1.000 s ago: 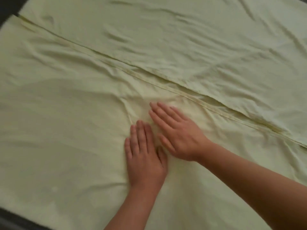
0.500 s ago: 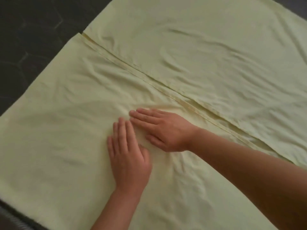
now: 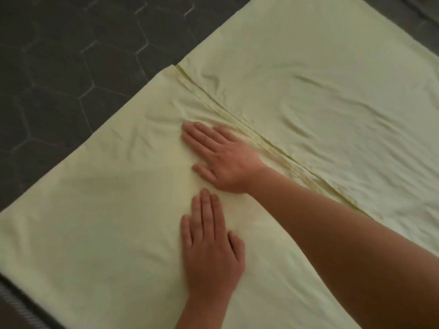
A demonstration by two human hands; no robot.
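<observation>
A pale yellow sheet (image 3: pixel 320 96) lies spread flat over a dark surface. A folded-over layer covers its near half, and that layer's hemmed edge (image 3: pixel 237 117) runs diagonally from upper left to lower right. My right hand (image 3: pixel 221 157) presses flat on the near layer just beside the hem, fingers straight and pointing left, with small wrinkles bunched ahead of the fingertips. My left hand (image 3: pixel 211 248) lies flat on the same layer closer to me, fingers straight and pointing away.
A dark quilted surface with a hexagon stitch pattern (image 3: pixel 71 67) shows to the left and above the sheet. A grey corded edge (image 3: pixel 14 302) of that surface appears at the bottom left corner.
Both hands have slid leftward across the fabric toward the sheet's left side, still pressed flat. The view has shifted left too, bringing the dark quilted surface and the sheet's left edge into sight.
</observation>
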